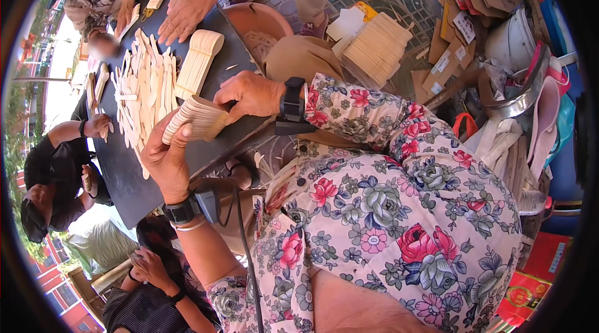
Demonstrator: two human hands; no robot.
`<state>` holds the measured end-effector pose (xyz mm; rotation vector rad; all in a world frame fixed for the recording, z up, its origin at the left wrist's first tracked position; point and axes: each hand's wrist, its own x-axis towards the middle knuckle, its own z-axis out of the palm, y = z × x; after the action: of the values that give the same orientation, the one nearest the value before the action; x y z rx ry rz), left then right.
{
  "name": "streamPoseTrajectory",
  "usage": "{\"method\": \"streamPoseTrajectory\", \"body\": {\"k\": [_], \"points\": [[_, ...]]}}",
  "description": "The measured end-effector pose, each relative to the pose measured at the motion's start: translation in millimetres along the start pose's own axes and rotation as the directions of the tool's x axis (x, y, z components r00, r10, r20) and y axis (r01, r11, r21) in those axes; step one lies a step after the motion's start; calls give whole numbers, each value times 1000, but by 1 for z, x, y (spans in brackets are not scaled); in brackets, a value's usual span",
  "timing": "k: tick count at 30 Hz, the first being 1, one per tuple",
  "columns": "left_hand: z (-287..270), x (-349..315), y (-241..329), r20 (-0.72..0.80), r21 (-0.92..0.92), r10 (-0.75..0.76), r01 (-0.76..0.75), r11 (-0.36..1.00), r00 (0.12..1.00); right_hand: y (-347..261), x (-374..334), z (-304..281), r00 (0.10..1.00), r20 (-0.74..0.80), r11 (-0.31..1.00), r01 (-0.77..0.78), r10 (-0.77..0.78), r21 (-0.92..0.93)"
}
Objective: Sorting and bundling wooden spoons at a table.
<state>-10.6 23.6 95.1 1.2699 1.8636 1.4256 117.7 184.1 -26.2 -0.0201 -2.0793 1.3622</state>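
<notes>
clasping a curved stack of pale, flat wooden sticks (198, 121) between left hand (166, 159) and right hand (251, 96), likely to prevent spilling.

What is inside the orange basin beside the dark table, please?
Pale, wood-like pieces lie inside the basin. What is beneath them cannot be seen, and brown cloth hides part of the basin's near side.

Stack (201, 121): pale wooden sticks, thin, flat, rounded tips, packed face to face in a slightly bowed row. Held at both ends, in view over worktop (128, 186), near its edge.
</notes>
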Motion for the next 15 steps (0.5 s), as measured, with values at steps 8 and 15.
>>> {"method": "streamPoseTrajectory", "body": {"k": [8,15], "points": [[-4,1,8,40,20,-17,16,1000,999,-7,1,-4,994,84,993,-78,71,87],[6,2,9,-14,76,-33,34,997,999,-2,2,-6,995,80,995,-63,57,81]]}}
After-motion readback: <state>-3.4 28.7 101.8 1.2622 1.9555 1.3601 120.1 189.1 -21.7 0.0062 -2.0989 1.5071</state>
